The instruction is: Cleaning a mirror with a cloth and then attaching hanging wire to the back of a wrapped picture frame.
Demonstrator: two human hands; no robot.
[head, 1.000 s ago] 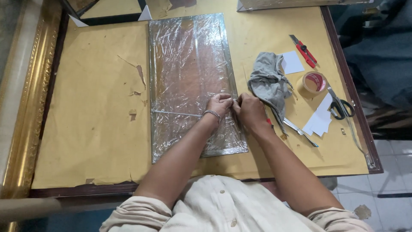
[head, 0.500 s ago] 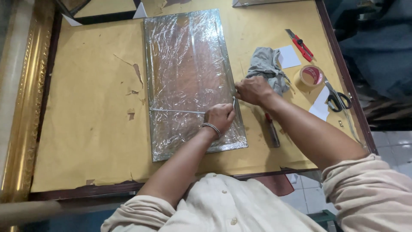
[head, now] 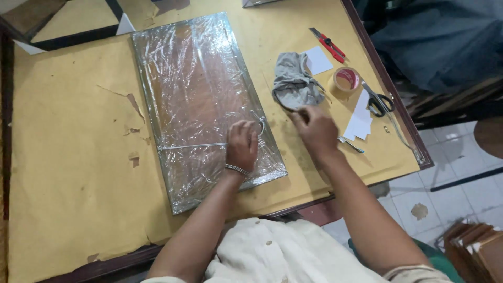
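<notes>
Hands at a plastic-wrapped panel on a paper-covered table

The left hand (head: 241, 145) presses curled fingers on the plastic-wrapped panel (head: 201, 99) at frame centre, grasping nothing; the right hand (head: 313, 127), loosely closed, hovers beside a grey cloth (head: 293, 81), its grip unclear.

Paper-covered table (head: 68, 173) with plastic-wrapped panel (head: 199, 99), grey cloth (head: 293, 84), tape roll (head: 346, 81), scissors (head: 378, 100).
</notes>
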